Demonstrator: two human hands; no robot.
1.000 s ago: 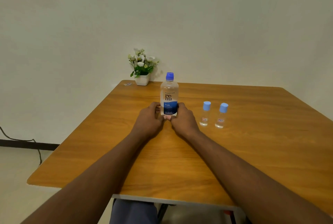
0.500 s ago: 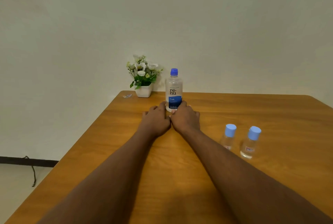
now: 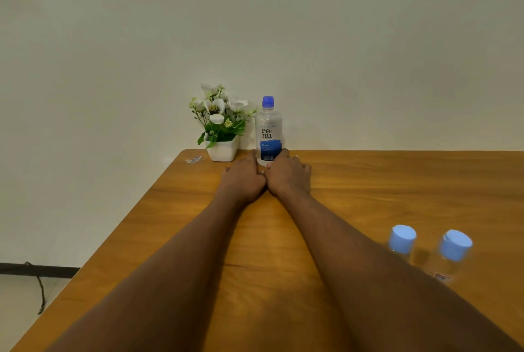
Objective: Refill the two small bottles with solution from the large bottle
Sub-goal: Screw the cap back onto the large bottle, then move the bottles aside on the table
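Renu solution bottle (image 3: 268,130) upright near far edge of wooden table (image 3: 397,181), blue cap on, base gripped between left hand (image 3: 243,178) and right hand (image 3: 287,176). First small bottle (image 3: 401,241) and second small bottle (image 3: 452,252) capped, side by side, nearer, beside right forearm. White flower pot (image 3: 222,150) just left of big bottle. Plain pale wall (image 3: 368,39) behind; dark cable (image 3: 39,286) on floor.

- The scene is lit evenly but rather dimly by diffuse light, and a grey-green cast is seen on the wall (image 3: 368,39).
- No glare is recorded; only a faint sheen is shown on the table (image 3: 397,181) at centre right.
- Soft shadows are cast at lower centre and beside the small bottles (image 3: 402,239) (image 3: 455,246).
- The large bottle (image 3: 268,130) and the flower pot (image 3: 222,150) are rendered sharply.
- The small bottles at lower right are smeared.
- Wide-angle stretching is seen toward the lower corners.
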